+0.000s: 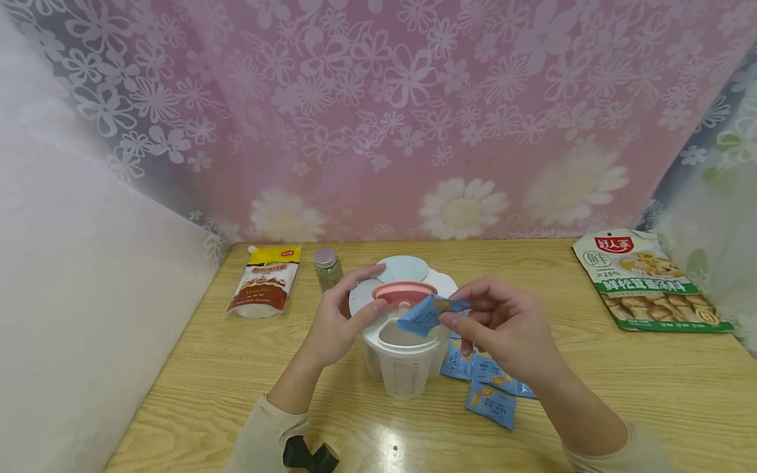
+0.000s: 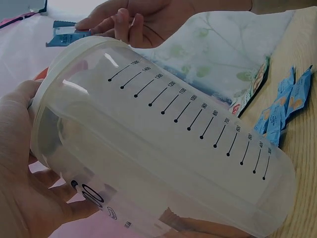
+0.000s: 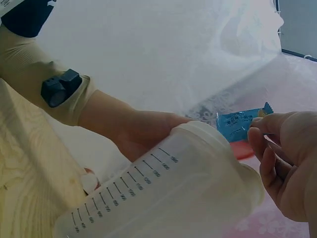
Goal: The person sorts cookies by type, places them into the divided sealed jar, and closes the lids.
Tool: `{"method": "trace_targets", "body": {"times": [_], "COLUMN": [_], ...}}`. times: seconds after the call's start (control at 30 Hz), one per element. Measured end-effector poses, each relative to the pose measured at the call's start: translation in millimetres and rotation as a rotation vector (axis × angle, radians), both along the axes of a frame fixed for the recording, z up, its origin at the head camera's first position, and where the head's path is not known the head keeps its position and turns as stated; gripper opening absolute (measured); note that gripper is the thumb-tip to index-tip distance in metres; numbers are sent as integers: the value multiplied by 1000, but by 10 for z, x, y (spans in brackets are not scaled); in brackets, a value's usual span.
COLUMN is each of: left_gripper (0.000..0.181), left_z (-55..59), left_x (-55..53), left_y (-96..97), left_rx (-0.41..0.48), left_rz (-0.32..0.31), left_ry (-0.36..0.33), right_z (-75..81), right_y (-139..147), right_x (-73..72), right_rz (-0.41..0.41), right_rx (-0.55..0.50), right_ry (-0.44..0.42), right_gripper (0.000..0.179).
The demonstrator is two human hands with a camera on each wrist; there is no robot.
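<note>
Head view: right grip point(image 1: 503, 325) tight on crinkly sachet point(image 1: 422, 316), left point(image 1: 342, 320) curled round translucent jug point(image 1: 405, 376)

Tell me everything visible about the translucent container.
The translucent container looks plastic, with black graduation marks and a white top bearing a pale-blue disc and pinkish-red inset. Its front opening is uncovered. It stands, apparently upright, on the wood-grain table. The left hand grips its top; the right hand holds a blue packet over the opening.

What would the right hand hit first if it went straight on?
Likely the white lid, near its pink part; the packet that the right hand holds would lead. Depth is unclear, so it might pass above.
</note>
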State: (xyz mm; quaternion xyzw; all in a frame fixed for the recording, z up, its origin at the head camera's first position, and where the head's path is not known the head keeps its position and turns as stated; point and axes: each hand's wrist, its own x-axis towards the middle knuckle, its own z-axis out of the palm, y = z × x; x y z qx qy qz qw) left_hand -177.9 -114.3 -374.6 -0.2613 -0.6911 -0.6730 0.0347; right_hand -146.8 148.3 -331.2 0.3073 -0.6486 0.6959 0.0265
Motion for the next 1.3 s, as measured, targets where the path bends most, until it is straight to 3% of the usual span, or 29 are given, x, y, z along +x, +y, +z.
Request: {"method": "trace_targets", "body": {"times": [0.33,0.47,0.67,0.9,1.3], "left_gripper": [53,53,53,53,52], "left_z": [10,9,11,18,6], "left_x": [7,8,11,14,9], "left_y": [-1,0,-2,-4,-9], "left_rx": [14,12,4,6,1], "left_rz": [-31,-27,-16,-13,-11], "left_ry": [12,12,13,12,13], "right_z": [-76,-83,-79,-45,-135], "right_y": [-112,-67,98,326,754], "right_x": [17,-24,-139,-279,-594], "right_rz": [-36,-26,63,135,192], "right_rx": [153,186,166,147,240], "right_ry": [131,72,-34,-25,6], "right_gripper": [20,19,20,25,35]}}
